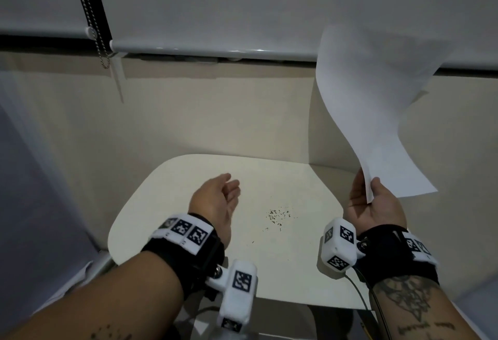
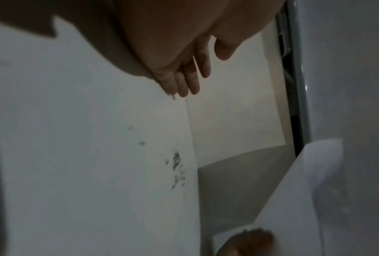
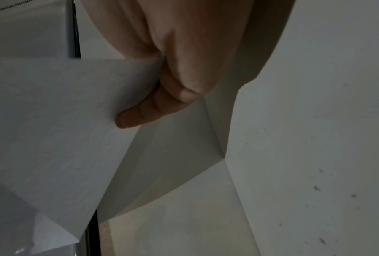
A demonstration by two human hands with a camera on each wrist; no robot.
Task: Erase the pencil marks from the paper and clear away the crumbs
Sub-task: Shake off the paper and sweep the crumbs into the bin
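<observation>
nearest, the left hand (image 1: 215,197) hovers low over the white table (image 1: 167,205), fingers loosely extended and holding nothing, its edge turned toward the eraser crumbs (image 1: 279,215) scattered just to its right. the right hand (image 1: 374,202) is raised at the table's right edge and pinches a bottom corner of the paper (image 1: 377,108) between thumb and fingers; the sheet stands up and curls away toward the roller blind (image 1: 215,16) behind. the marks seem gone and the crumbs are what is left, i judge. to sweep well, keep the left palm edge flat on the top, draw the crumbs together in one slow stroke, and hold the sheet clear.
</observation>
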